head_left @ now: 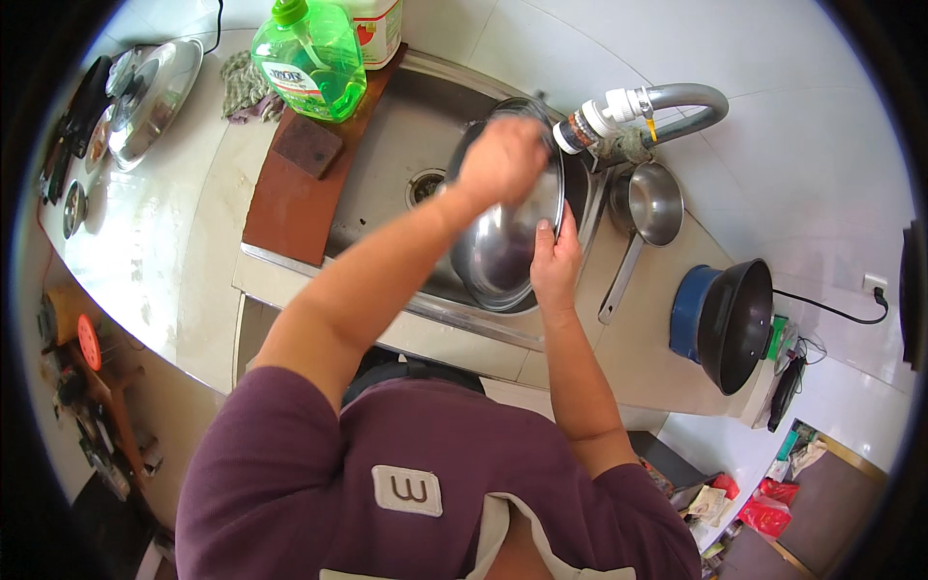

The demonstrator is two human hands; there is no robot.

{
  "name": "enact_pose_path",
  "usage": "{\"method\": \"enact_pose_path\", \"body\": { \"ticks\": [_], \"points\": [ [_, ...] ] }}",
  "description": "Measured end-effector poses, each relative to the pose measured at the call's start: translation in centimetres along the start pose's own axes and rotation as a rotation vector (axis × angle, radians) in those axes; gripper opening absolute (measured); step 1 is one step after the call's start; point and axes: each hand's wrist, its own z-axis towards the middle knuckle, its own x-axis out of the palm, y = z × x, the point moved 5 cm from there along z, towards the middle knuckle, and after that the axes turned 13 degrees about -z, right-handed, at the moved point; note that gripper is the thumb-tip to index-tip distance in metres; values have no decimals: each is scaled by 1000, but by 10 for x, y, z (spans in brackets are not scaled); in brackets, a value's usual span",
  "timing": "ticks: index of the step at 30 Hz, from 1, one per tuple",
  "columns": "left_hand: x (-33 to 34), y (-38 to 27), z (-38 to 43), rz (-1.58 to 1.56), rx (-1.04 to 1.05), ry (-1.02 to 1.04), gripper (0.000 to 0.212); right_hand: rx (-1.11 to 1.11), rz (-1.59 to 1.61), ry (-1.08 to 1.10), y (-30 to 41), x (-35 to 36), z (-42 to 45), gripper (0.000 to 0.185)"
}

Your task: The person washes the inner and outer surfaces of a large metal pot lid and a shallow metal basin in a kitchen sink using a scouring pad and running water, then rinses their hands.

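A round, shiny stainless steel lid or basin (500, 254) is tilted over the right half of the sink (391, 123). My right hand (558, 257) grips its rim on the right side, thumb on the near face. My left hand (505, 159) is bent over the upper part of the metal and blurred by motion. Whether it holds a scrubber or cloth is hidden. Dark, blurred shapes show behind the left hand, too unclear to name. Left of the metal piece, the sink drain (426, 188) is visible.
The faucet (602, 119) with a white filter head reaches in from the right. A reddish-brown board (297, 196) carries a dark block (308, 146) and a green soap bottle (312, 65). Right of the sink are a steel saucepan (656, 203) and a black wok (736, 326).
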Motion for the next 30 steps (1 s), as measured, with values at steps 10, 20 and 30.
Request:
{"method": "enact_pose_path", "body": {
  "ticks": [10,20,30],
  "points": [
    [-3,79,21,-34,-330,-125,31,73,195,76,-5,4,-11,36],
    [14,-11,-58,-82,201,-56,38,151,129,43,-38,-10,-13,30],
    [4,94,-103,-263,-715,-178,47,569,468,618,-51,-32,-13,32]
  ]
}}
